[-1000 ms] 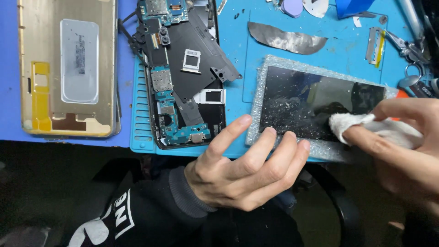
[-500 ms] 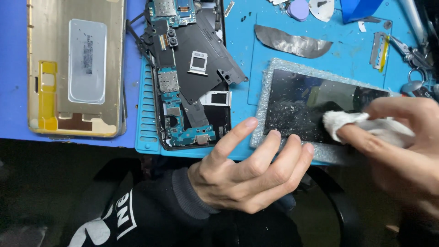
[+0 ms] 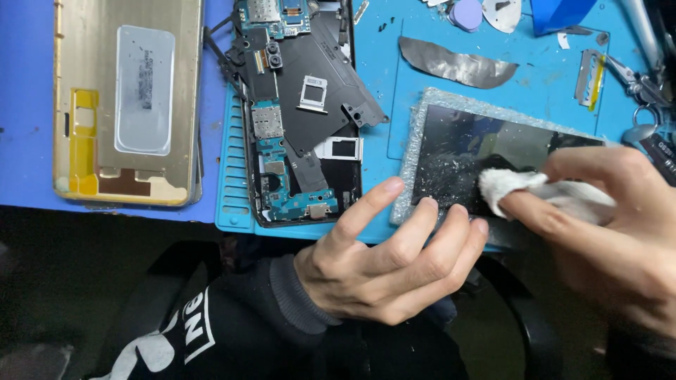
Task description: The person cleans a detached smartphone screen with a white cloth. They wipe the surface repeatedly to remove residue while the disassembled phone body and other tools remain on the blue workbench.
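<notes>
Blue mat (image 3: 394, 84) underneath: your right hand (image 3: 605, 225) pinches a white cloth (image 3: 521, 186) on the glass panel (image 3: 479, 155); your open left hand (image 3: 387, 260) steadies its 7 o'clock edge, holding nothing.

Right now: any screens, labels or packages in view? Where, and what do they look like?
Phone screen panel: on the teal mat, right; dark glass rectangle, debris-speckled, pale frosted edge; right hand presses a white cloth on it, left hand fingertips at its near edge.
Label: inside the gold phone back cover, far left; grey-white rounded rectangle with small dark print.
Packages: none visible.
</notes>
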